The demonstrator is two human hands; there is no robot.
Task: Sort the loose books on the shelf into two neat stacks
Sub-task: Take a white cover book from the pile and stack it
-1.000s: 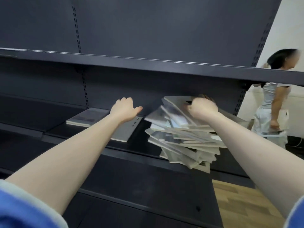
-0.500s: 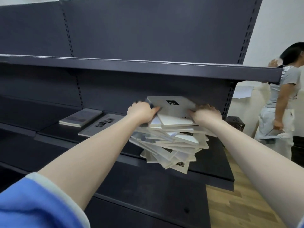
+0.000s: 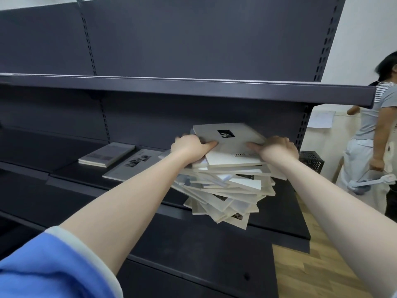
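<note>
Dark grey metal shelving [image 3: 193,87] filled the view, wood floor at lower right. Left hand [image 3: 191,147] and right hand [image 3: 277,148] each clamped a side of the top pale book [image 3: 227,139] on a messy, fanned pile of thin white books [image 3: 225,186] at the middle shelf's right end. Two flat grey books [image 3: 107,154] and [image 3: 135,164] lay apart to the left. Another person [image 3: 373,134] stood at the far right.

Splayed book pile [image 3: 227,186] at frame centre-right on shelf [image 3: 71,179], overhanging front edge. Left hand [image 3: 191,147] and right hand [image 3: 277,148] flank pile top. Two flat books left: nearer book [image 3: 133,164], farther book [image 3: 106,154]. Crate [image 3: 311,161] right of pile.
</note>
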